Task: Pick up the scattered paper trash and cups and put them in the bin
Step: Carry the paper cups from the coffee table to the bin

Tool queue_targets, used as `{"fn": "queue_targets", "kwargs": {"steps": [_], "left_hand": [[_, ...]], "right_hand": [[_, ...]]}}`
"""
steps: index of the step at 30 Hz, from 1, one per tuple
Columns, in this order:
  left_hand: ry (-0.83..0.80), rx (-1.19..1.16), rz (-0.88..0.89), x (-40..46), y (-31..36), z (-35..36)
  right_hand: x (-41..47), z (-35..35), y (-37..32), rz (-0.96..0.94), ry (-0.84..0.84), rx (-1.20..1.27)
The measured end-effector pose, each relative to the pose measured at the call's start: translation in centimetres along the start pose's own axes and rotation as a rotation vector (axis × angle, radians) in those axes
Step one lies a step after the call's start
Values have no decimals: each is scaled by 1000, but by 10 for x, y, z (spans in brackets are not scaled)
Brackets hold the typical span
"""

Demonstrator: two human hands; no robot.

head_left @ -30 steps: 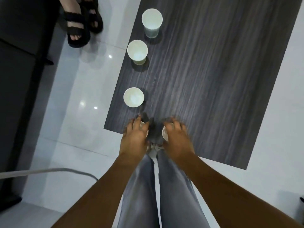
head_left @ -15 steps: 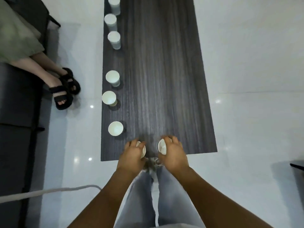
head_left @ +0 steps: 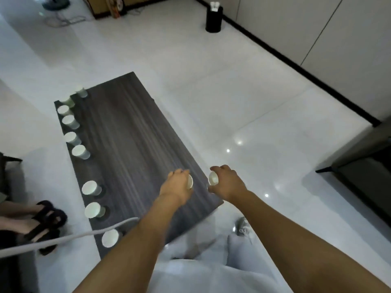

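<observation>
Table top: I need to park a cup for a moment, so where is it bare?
The table is bare from the cup row along its left edge across to its right edge. The left hand holds a cup over the near right corner.

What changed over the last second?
Both hands have lifted their cups off the near end of the table: left hand grips one cup, right hand grips another, now past the table's corner. The view has swung up toward the black bin. The row of cups on the table stayed put.
</observation>
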State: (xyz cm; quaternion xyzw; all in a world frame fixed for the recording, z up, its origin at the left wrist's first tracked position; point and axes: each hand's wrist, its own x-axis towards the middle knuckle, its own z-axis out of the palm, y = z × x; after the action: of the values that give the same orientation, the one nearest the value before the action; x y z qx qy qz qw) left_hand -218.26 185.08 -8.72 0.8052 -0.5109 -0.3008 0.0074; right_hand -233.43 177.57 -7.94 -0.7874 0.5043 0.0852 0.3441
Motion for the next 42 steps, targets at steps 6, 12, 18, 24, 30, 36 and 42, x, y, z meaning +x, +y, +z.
{"fn": "queue_targets", "kwargs": {"steps": [6, 12, 18, 24, 30, 36, 42], "left_hand": [[24, 61, 96, 69, 140, -12], [-6, 19, 125, 139, 269, -18], [19, 6, 183, 199, 356, -35], [22, -27, 214, 289, 392, -69], [5, -102, 243, 405, 413, -113], [-45, -107, 263, 525, 421, -194], [-3, -50, 235, 628, 434, -263]], "right_hand": [[26, -96, 102, 76, 44, 33], [62, -201, 198, 134, 69, -3], [103, -277, 251, 154, 102, 23], [180, -337, 271, 148, 113, 27], [293, -394, 267, 139, 111, 33], [413, -473, 248, 154, 91, 52], [516, -542, 236, 138, 109, 103]]}}
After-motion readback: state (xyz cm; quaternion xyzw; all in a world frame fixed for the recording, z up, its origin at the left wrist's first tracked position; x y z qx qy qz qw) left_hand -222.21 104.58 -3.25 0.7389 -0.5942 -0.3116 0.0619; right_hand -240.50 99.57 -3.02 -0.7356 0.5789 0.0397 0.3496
